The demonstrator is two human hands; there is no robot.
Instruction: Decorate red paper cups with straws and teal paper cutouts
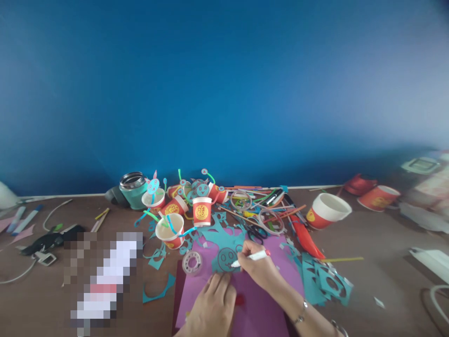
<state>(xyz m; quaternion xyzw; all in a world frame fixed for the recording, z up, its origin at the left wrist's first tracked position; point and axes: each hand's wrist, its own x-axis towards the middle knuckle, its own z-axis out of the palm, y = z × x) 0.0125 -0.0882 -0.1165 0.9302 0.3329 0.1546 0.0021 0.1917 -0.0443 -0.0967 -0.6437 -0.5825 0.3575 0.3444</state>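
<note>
My right hand (257,269) grips a white marker (258,255) with a red end. Its tip touches a teal paper sheet (224,236), by the edge of a drawn round face (226,257) with eyes and a mouth. My left hand (215,299) lies with its fingers flat at the sheet's lower edge, pressing it down and holding nothing. Beneath both hands is purple paper (191,295). A clear tape roll (184,263) rests left of the drawing. Black-handled scissors (258,234) lie just beyond my right hand.
Decorated paper cups (202,213) and a teal flask (135,194) stand at the back. Pipe cleaners and pens (270,199) are heaped behind the paper. Teal scraps (326,281) lie to the right, below a larger paper cup (324,213). A blurred patch (107,281) covers something at left.
</note>
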